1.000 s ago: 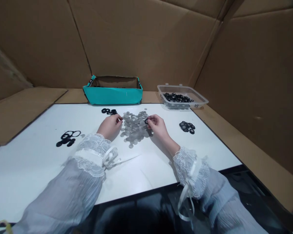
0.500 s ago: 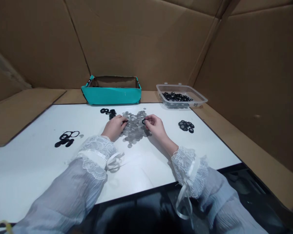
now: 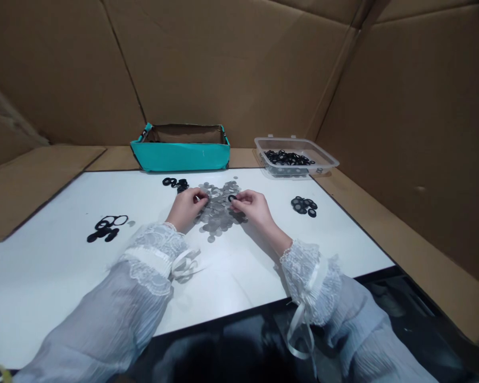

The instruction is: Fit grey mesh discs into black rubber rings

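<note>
A heap of small thin grey discs (image 3: 219, 210) lies in the middle of the white board. My right hand (image 3: 255, 208), over the heap's right side, pinches a small black ring (image 3: 232, 198) between thumb and fingertips. At the left edge of the heap is my left hand (image 3: 187, 206), fingers curled and thumb close to the fingertips; what it may hold is too small to make out. Just beyond my left hand sits a cluster of black rings (image 3: 175, 183), partly hidden by it.
A turquoise box (image 3: 181, 157) and a clear plastic tub (image 3: 323, 166) of black rings stand at the back. More black rings (image 3: 104, 229) lie on the left, and black rings with grey centres (image 3: 303, 205) on the right. Cardboard walls (image 3: 231, 69) surround the white board (image 3: 223, 287).
My right hand has shifted the black ring slightly left, closer to my left hand. The left hand has barely moved; the whole view has drifted slightly.
</note>
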{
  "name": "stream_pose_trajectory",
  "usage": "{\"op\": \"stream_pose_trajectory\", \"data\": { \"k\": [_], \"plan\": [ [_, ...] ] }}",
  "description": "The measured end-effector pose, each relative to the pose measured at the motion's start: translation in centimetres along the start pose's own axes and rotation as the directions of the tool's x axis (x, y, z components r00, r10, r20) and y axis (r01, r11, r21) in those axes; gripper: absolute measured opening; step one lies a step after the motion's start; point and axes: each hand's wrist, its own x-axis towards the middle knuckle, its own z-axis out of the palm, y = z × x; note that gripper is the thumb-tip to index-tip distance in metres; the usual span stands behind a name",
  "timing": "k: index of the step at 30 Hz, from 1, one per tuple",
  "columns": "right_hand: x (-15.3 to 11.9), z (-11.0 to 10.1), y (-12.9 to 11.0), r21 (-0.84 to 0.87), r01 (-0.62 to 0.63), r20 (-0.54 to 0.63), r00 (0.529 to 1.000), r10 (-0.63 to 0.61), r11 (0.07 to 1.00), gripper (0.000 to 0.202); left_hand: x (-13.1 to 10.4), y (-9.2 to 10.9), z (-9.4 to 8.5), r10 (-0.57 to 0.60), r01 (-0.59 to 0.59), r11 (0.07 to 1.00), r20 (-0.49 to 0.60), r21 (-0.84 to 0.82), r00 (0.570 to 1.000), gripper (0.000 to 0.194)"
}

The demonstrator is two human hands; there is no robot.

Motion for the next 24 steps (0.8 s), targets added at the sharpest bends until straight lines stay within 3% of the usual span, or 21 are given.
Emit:
{"op": "stream_pose_trajectory", "data": {
  "k": [5,10,13,16,19,24],
  "plan": [
    [-0.3,0.1,-0.6,-0.013,-0.032,0.012,0.999,0.032,0.999,0.023,-0.2,0.8,0.2,-0.088,0.089,0.982,0.010,-0.165,0.996,0.023],
    [-0.5,0.3,-1.2,-0.004,-0.046,0.009,0.999,0.046,0.999,0.024,-0.5,1.5,0.4,-0.073,0.073,0.992,0.010,-0.099,0.997,0.017],
    [-0.6,0.4,-1.4,-0.006,-0.041,0.002,0.999,0.041,0.999,0.024,-0.5,1.6,0.5,-0.101,0.098,0.983,-0.013,-0.152,0.995,0.014],
    [-0.6,0.4,-1.3,-0.011,-0.043,0.013,0.999,0.043,0.999,0.021,-0.5,1.8,0.6,-0.202,0.184,0.922,-0.016,-0.341,0.979,0.015],
    [-0.7,0.4,-1.3,-0.007,-0.062,0.044,0.997,0.062,0.998,0.018,-0.7,2.3,0.7,-0.293,0.284,0.813,0.063,-0.509,0.954,0.017],
    [-0.7,0.7,-1.5,0.008,-0.098,0.101,0.990,0.097,0.995,0.016,-1.2,3.5,1.1,-0.247,0.263,0.776,0.108,-0.573,0.963,0.025]
  ]
}}
